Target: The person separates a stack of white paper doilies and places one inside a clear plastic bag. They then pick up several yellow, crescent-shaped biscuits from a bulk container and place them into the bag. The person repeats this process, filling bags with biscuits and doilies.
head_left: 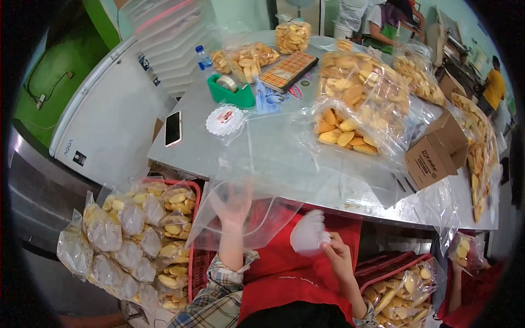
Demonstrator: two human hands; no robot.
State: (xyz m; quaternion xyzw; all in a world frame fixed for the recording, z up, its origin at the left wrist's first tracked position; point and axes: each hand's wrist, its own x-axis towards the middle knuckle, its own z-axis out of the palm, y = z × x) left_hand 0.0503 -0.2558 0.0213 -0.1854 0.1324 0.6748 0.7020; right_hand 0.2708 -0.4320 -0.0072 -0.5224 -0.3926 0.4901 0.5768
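Observation:
My left hand (pixel 234 205) is up at the table's front edge with its fingers spread. A clear plastic bag (pixel 278 216) hangs over and around it, and the hand appears to be inside the bag. Lower and to the right, my right hand (pixel 339 252) pinches a white scalloped paper doily (pixel 308 234), blurred by motion, over my red apron (pixel 292 281). A similar round doily with a printed centre (pixel 225 120) lies on the metal table (pixel 268 158), beyond my left hand.
A phone (pixel 173 128), a green tape dispenser (pixel 232 93) and a checked book (pixel 289 71) lie on the table. Big bags of yellow biscuits (pixel 361 98) and a cardboard box (pixel 435 153) stand right. Crates of packed bags (pixel 131 240) flank me. A co-worker's hand (pixel 456 269) is at right.

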